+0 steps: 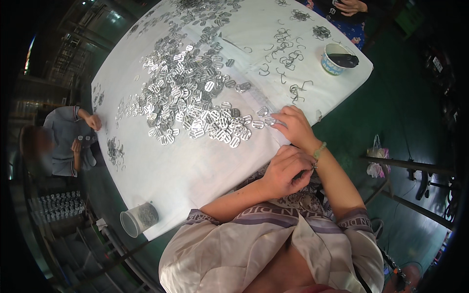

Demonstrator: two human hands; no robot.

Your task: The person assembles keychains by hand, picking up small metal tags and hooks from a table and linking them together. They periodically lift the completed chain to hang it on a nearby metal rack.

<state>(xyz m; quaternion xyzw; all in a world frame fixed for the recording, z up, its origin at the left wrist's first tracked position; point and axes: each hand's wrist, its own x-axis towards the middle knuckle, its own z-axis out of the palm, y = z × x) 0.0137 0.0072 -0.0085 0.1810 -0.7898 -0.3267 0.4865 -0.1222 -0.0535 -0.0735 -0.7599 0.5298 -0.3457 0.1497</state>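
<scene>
A big heap of flat silver slotted buckles (190, 93) covers the middle of a white table (195, 171). My right hand (294, 126) lies on the table at the heap's near right end, its fingertips touching a few buckles (266, 120); a green bead bracelet (320, 149) is on that wrist. My left hand (287, 171) is curled into a loose fist just off the table's near edge, over my lap. What its fingers enclose is hidden.
Bent wire hooks (286, 53) are scattered at the far right, beside a paper cup (336, 59) holding something dark. A clear plastic cup (139, 219) stands at the near left corner. One person (63, 141) sits at the left edge; another person's hand (349, 6) is at the far side.
</scene>
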